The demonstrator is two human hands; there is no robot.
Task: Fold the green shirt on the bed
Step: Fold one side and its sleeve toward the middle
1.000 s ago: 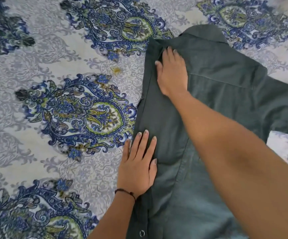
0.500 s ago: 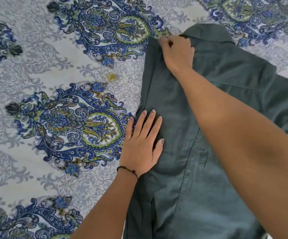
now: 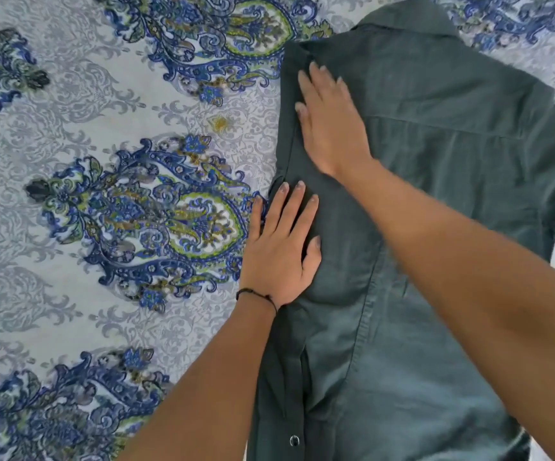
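Note:
The dark green shirt (image 3: 435,194) lies back-up on the bed, collar at the top. Its left side is folded inward, making a straight left edge, and the right sleeve spreads out at the right. My left hand (image 3: 279,251) lies flat and open on the folded left edge at mid-height, with a thin black band on the wrist. My right hand (image 3: 329,124) presses flat on the fold near the shoulder, fingers together and pointing up. My right forearm crosses over the shirt's body and hides part of it.
The bed is covered by a pale sheet (image 3: 70,134) with grey scrollwork and blue-green paisley motifs, stretching left of the shirt. A metal snap button (image 3: 294,440) shows on the shirt's placket near the bottom edge.
My right hand pinched the fold near the collar half a second ago; now it lies flat lower down on the shoulder. My left hand stayed flat on the folded edge.

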